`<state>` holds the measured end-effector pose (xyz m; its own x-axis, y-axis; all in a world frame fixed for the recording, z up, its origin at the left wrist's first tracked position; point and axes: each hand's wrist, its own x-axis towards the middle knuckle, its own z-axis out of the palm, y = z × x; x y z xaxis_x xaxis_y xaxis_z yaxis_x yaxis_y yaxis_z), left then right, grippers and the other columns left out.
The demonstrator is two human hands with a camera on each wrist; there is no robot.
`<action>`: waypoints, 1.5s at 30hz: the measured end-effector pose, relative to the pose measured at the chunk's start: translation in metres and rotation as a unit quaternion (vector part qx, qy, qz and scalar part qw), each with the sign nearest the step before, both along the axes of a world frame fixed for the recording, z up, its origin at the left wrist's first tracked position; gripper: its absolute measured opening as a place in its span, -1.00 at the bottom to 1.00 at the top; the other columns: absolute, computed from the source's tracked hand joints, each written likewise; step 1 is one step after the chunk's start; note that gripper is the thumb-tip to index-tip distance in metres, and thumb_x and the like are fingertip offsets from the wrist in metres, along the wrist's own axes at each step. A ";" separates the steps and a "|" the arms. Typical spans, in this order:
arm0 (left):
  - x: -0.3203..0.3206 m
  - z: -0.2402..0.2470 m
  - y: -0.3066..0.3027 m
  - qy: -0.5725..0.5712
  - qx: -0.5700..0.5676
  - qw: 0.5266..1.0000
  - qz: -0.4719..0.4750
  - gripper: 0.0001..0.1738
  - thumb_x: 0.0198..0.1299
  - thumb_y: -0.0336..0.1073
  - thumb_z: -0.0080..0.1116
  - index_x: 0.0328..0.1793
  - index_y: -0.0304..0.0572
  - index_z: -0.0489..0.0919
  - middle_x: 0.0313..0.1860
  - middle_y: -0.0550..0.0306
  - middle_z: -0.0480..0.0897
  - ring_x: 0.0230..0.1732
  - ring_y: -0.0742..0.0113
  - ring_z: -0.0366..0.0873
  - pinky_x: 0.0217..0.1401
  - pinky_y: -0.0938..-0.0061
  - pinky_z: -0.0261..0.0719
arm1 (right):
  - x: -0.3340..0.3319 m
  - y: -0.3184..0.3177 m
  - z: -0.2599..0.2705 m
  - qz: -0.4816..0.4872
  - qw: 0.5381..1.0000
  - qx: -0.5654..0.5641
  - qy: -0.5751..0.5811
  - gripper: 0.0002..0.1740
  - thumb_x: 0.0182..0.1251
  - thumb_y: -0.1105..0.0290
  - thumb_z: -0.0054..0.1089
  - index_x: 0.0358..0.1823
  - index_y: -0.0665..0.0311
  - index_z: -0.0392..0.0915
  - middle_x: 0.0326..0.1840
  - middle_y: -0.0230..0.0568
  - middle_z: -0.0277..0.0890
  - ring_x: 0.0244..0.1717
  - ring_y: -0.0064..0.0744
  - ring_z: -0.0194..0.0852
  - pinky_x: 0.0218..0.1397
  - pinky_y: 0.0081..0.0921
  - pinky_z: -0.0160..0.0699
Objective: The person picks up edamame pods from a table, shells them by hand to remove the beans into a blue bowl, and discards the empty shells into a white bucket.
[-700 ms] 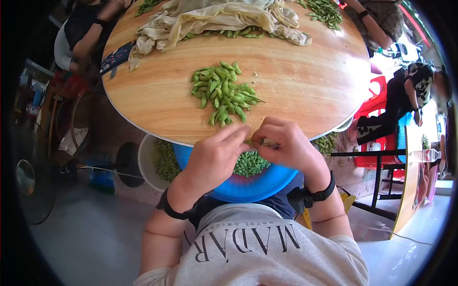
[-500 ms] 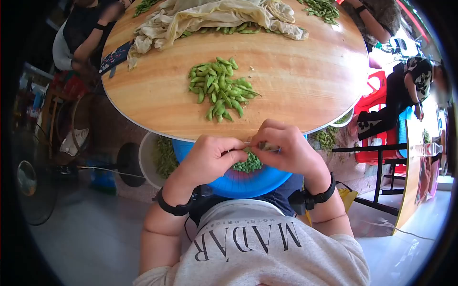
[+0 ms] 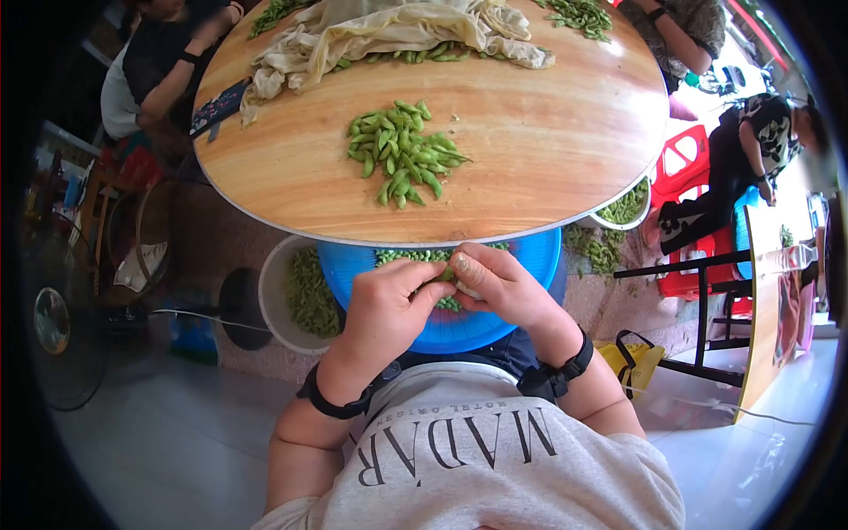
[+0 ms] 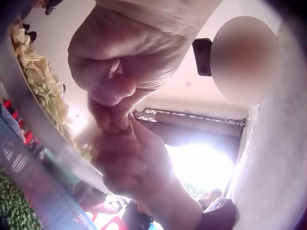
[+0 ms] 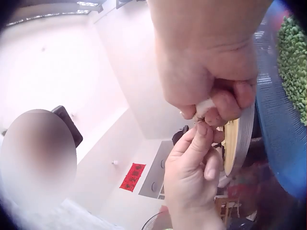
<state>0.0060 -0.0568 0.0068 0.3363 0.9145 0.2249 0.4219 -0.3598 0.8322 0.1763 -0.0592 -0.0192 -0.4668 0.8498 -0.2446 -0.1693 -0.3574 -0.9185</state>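
A yellow bag (image 3: 647, 368) sits near red stools (image 3: 686, 162), well apart from a fan (image 3: 55, 322).

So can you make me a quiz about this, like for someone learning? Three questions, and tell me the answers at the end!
1. True or false: the pale cloth lies crumpled on the wooden table.
2. What colour is the basin below the left hand and the right hand?
A) red
B) blue
C) yellow
3. Fill the gap: the fingers of the left hand pinch a green ____.

Key:
1. True
2. B, blue
3. pod
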 end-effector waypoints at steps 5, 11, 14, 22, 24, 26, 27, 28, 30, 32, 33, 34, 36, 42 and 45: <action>-0.001 -0.007 -0.005 0.013 0.047 0.999 0.006 -0.84 -0.03 -0.47 0.25 -0.26 -0.29 0.62 -0.48 -0.03 0.60 -0.50 0.22 0.57 -0.46 0.47 0.48 | -0.004 -0.003 0.001 -0.025 0.999 0.028 -0.017 -0.71 0.41 0.25 -0.13 -0.36 0.31 0.43 -0.64 -0.49 0.26 -0.63 -0.72 0.14 -0.60 -0.73 0.11; -0.003 -0.016 -0.010 -0.030 0.034 0.999 0.018 -0.82 -0.02 -0.49 0.24 -0.23 -0.32 0.61 -0.43 -0.04 0.63 -0.44 0.20 0.61 -0.40 0.47 0.53 | -0.005 -0.002 0.007 -0.006 0.999 0.002 -0.040 -0.66 0.42 0.20 -0.12 -0.39 0.33 0.42 -0.67 -0.47 0.24 -0.68 -0.69 0.09 -0.65 -0.72 0.01; -0.003 -0.017 -0.013 -0.032 0.033 0.999 0.019 -0.81 -0.06 -0.49 0.27 -0.25 -0.33 0.61 -0.45 -0.04 0.62 -0.47 0.19 0.59 -0.43 0.47 0.51 | -0.002 -0.001 -0.002 -0.014 0.999 -0.037 0.014 -0.67 0.41 0.18 -0.11 -0.39 0.30 0.40 -0.68 -0.49 0.22 -0.67 -0.72 0.09 -0.64 -0.72 0.03; 0.001 -0.016 -0.012 -0.004 0.026 0.999 0.032 -0.82 -0.08 -0.49 0.28 -0.28 -0.29 0.63 -0.49 -0.03 0.60 -0.51 0.17 0.57 -0.48 0.46 0.47 | -0.005 -0.003 0.003 -0.011 0.999 -0.004 -0.045 -0.70 0.41 0.23 -0.10 -0.37 0.30 0.42 -0.67 -0.50 0.23 -0.66 -0.71 0.10 -0.63 -0.71 0.06; 0.002 -0.020 -0.012 0.001 0.038 0.998 0.043 -0.83 -0.09 -0.50 0.27 -0.29 -0.29 0.63 -0.51 -0.02 0.60 -0.53 0.19 0.57 -0.49 0.48 0.46 | -0.005 -0.003 0.000 -0.018 0.998 0.028 -0.060 -0.73 0.40 0.27 -0.10 -0.37 0.31 0.42 -0.67 -0.49 0.24 -0.64 -0.71 0.12 -0.62 -0.71 0.09; 0.003 -0.018 -0.013 0.004 0.023 0.998 0.058 -0.84 -0.07 -0.51 0.27 -0.30 -0.32 0.62 -0.52 -0.03 0.59 -0.53 0.23 0.56 -0.48 0.48 0.47 | -0.005 -0.002 -0.004 -0.022 0.997 0.055 -0.055 -0.73 0.40 0.27 -0.09 -0.38 0.31 0.41 -0.66 -0.47 0.25 -0.63 -0.70 0.13 -0.60 -0.70 0.11; 0.004 -0.020 -0.011 -0.010 0.043 0.998 0.055 -0.85 -0.06 -0.51 0.26 -0.30 -0.33 0.62 -0.53 -0.01 0.59 -0.55 0.28 0.54 -0.51 0.50 0.45 | -0.005 -0.002 -0.004 -0.033 0.996 0.067 -0.058 -0.73 0.40 0.27 -0.09 -0.39 0.32 0.41 -0.66 -0.47 0.25 -0.63 -0.70 0.13 -0.60 -0.70 0.11; 0.005 -0.025 -0.011 -0.023 0.061 0.996 0.055 -0.86 -0.05 -0.51 0.26 -0.30 -0.34 0.62 -0.54 0.02 0.59 -0.58 0.32 0.53 -0.54 0.53 0.44 | -0.006 -0.002 -0.004 -0.042 0.994 0.077 -0.060 -0.73 0.40 0.28 -0.09 -0.39 0.32 0.41 -0.66 -0.46 0.25 -0.63 -0.70 0.13 -0.60 -0.69 0.11; 0.007 -0.033 -0.013 -0.061 0.035 0.995 0.064 -0.88 -0.01 -0.51 0.24 -0.29 -0.35 0.62 -0.55 0.06 0.59 -0.62 0.41 0.50 -0.60 0.58 0.39 | -0.006 -0.003 -0.003 -0.051 0.992 0.094 -0.068 -0.73 0.40 0.29 -0.09 -0.40 0.33 0.40 -0.66 -0.45 0.26 -0.62 -0.69 0.14 -0.59 -0.68 0.14; 0.008 -0.039 -0.015 -0.109 -0.054 0.989 0.082 -0.90 0.06 -0.49 0.20 -0.28 -0.35 0.61 -0.55 0.11 0.59 -0.68 0.50 0.45 -0.68 0.64 0.32 | -0.005 -0.003 -0.002 -0.054 0.989 0.108 -0.082 -0.73 0.40 0.30 -0.09 -0.42 0.33 0.39 -0.66 -0.43 0.27 -0.61 -0.67 0.16 -0.57 -0.65 0.17; 0.009 -0.037 -0.015 -0.153 -0.126 0.976 0.089 -0.91 0.09 -0.46 0.17 -0.29 -0.34 0.61 -0.56 0.13 0.58 -0.70 0.52 0.42 -0.71 0.66 0.28 | -0.006 -0.003 -0.003 -0.067 0.987 0.127 -0.079 -0.73 0.39 0.31 -0.09 -0.42 0.34 0.38 -0.66 -0.41 0.27 -0.61 -0.66 0.17 -0.56 -0.63 0.19; 0.011 -0.033 -0.015 -0.197 -0.197 0.955 0.096 -0.90 0.12 -0.43 0.14 -0.29 -0.32 0.61 -0.56 0.15 0.57 -0.73 0.55 0.38 -0.73 0.68 0.24 | -0.007 -0.003 -0.005 -0.078 0.983 0.145 -0.078 -0.74 0.39 0.33 -0.08 -0.43 0.34 0.38 -0.66 -0.40 0.27 -0.60 -0.64 0.17 -0.56 -0.61 0.21; 0.013 -0.028 -0.011 -0.263 -0.301 0.912 0.092 -0.86 0.17 -0.38 0.09 -0.31 -0.31 0.60 -0.57 0.17 0.56 -0.76 0.58 0.33 -0.76 0.70 0.19 | -0.006 -0.004 -0.007 -0.090 0.973 0.191 -0.089 -0.75 0.37 0.35 -0.07 -0.43 0.35 0.38 -0.66 -0.37 0.27 -0.60 -0.61 0.19 -0.54 -0.58 0.24; -0.006 -0.028 0.012 -0.351 -0.468 0.811 0.020 -0.81 0.23 -0.32 0.00 -0.33 -0.30 0.52 -0.59 0.11 0.55 -0.80 0.54 0.33 -0.80 0.73 0.17 | 0.003 0.002 -0.013 -0.037 0.964 0.246 -0.097 -0.78 0.35 0.35 -0.02 -0.40 0.35 0.42 -0.64 -0.36 0.30 -0.58 -0.59 0.21 -0.51 -0.56 0.28; -0.010 -0.026 0.015 -0.345 -0.484 0.804 -0.014 -0.81 0.23 -0.32 0.02 -0.34 -0.30 0.51 -0.59 0.10 0.56 -0.79 0.52 0.41 -0.79 0.72 0.25 | 0.008 0.005 -0.010 0.010 0.991 0.129 -0.038 -0.75 0.38 0.29 -0.04 -0.37 0.34 0.44 -0.64 -0.43 0.29 -0.58 -0.67 0.21 -0.54 -0.66 0.22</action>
<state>-0.0037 -0.0413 -0.0196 0.4600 0.7681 -0.4455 -0.2575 0.5956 0.7609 0.1845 -0.0538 -0.0291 -0.4733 0.8791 -0.0555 -0.0908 -0.1114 -0.9896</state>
